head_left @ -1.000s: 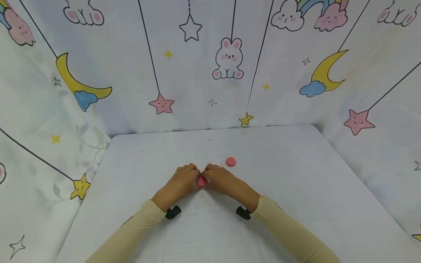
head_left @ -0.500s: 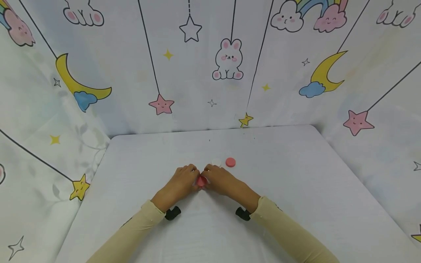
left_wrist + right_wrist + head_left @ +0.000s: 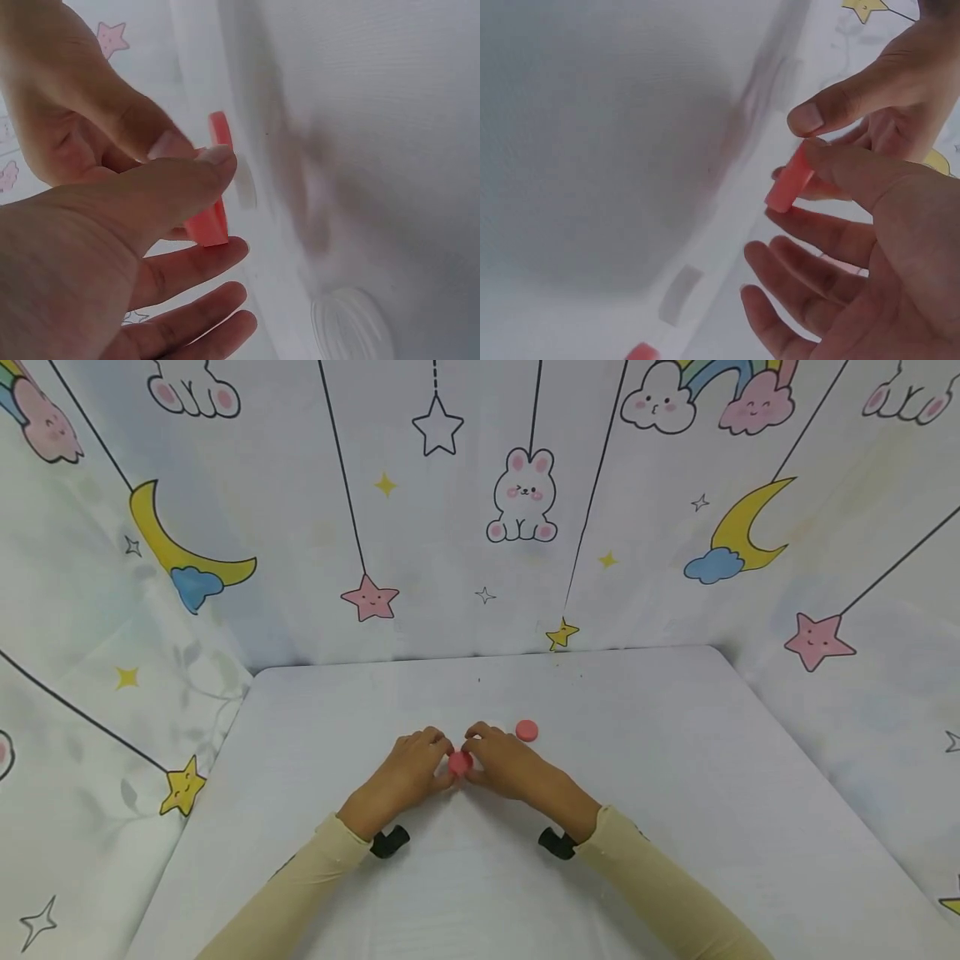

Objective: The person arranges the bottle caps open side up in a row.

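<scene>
In the head view, a round piece of pink clay [image 3: 460, 764] is held between the two hands above the table. My left hand [image 3: 405, 772] pinches it from the left, thumb and index finger on its edge. From the other side my right hand [image 3: 513, 768] pinches the same piece. Seen side-on in the right wrist view, the clay [image 3: 790, 182] is a thick disc; the other fingers of that hand are spread loosely. A second pink disc [image 3: 527, 731] lies on the table just beyond the right hand.
The left wrist view shows a clear round lid-like piece [image 3: 351, 322] on the table. Another pale, translucent piece [image 3: 245, 184] lies near the second pink disc. A white table [image 3: 360, 702] spreads beneath the hands, with a patterned cloth [image 3: 450, 527] hanging behind.
Both hands have shifted slightly away from the body, and their fingers have loosened. The clay's round face now shows more fully. The translucent piece by the right hand is now covered in the head view.
</scene>
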`<action>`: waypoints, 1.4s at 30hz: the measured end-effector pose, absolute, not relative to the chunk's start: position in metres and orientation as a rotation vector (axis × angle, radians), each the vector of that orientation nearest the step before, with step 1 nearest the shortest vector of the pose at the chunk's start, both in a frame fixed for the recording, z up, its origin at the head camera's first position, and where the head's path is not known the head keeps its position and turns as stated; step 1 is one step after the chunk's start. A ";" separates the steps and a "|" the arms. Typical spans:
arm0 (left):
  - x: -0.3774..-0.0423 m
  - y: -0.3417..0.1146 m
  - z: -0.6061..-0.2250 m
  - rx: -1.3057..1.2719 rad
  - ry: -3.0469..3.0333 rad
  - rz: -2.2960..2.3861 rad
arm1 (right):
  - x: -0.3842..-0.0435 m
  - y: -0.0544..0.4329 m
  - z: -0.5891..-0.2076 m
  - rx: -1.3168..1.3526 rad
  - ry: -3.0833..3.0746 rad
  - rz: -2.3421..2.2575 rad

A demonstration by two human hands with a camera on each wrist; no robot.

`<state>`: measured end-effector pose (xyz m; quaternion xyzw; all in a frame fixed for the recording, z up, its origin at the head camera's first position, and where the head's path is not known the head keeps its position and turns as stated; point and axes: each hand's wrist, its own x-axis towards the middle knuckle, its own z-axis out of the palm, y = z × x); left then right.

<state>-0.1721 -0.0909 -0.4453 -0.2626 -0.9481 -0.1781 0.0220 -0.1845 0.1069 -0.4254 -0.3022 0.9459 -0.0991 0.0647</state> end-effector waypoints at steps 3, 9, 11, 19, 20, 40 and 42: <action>-0.172 -0.092 -0.444 -0.806 -2.917 -0.532 | -0.184 0.107 -0.421 -0.855 2.863 -0.372; -0.174 -0.092 -0.443 -0.792 -2.901 -0.535 | -0.182 0.105 -0.415 -0.753 2.858 -0.508; -0.174 -0.092 -0.442 -0.784 -2.895 -0.550 | -0.181 0.104 -0.414 -0.738 2.858 -0.550; -0.176 -0.091 -0.443 -0.785 -2.849 -0.546 | -0.178 0.102 -0.412 -0.727 2.865 -0.646; -0.176 -0.091 -0.443 -0.790 -2.844 -0.548 | -0.178 0.102 -0.413 -0.727 2.867 -0.650; -0.178 -0.095 -0.441 -0.768 -2.826 -0.587 | -0.183 0.109 -0.423 -0.784 2.960 -0.642; -0.178 -0.095 -0.441 -0.767 -2.826 -0.588 | -0.184 0.110 -0.423 -0.805 2.952 -0.647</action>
